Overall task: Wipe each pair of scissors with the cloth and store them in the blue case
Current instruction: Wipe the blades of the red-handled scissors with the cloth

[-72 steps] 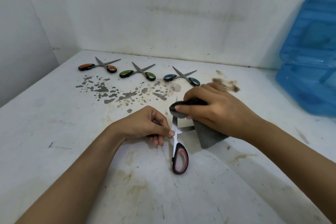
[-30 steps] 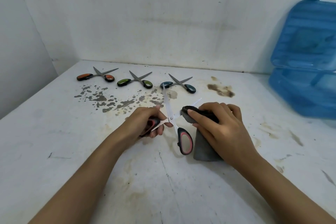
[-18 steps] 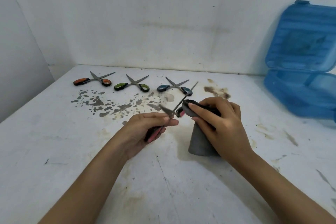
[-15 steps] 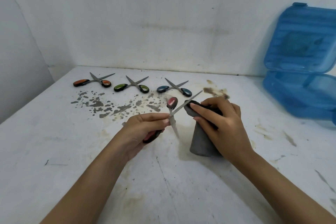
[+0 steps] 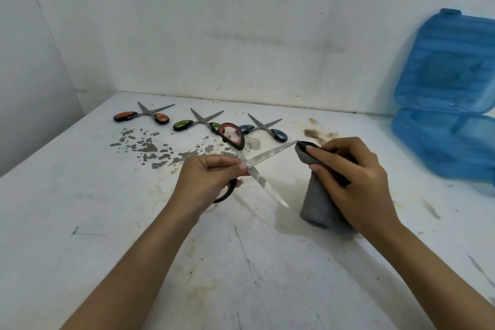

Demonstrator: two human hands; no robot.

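Currently wiping the first pair: red-handled scissors [image 5: 247, 162] spread wide open, left hand [image 5: 207, 178] pinching them near the pivot, one black-and-red loop sticking up past the fingers, the other loop tucked under the palm. Upper blade pointing right, its tip touching or just meeting the bunched top of the grey cloth [image 5: 317, 195]; lower blade angling down toward the bench [image 5: 80, 195], apart from the cloth. Right hand [image 5: 351, 179] gripping the cloth, fingers curled round its gathered upper end, loose end draping down to the bench. Lying untouched in a row toward the back: orange-handled scissors [image 5: 142, 115], green-handled scissors [image 5: 197, 123], blue-handled scissors [image 5: 263, 130], all part open, the green pair partly hidden behind the raised red loop. Blue case [image 5: 439, 126] standing open at far right, lid leaning back against the wall, well apart from both hands; nothing stored in it as far as visible. Dark flecks and brown stains scattered over the bench. Judging: early in the task, one pair of four in hand, wiping not finished. Next move likely calling for closing the cloth over the upper blade and drawing along it from pivot to tip, keeping fingers behind the fabric and off the edge, then repeating on the lower blade before closing the pair and carrying it across to the case.
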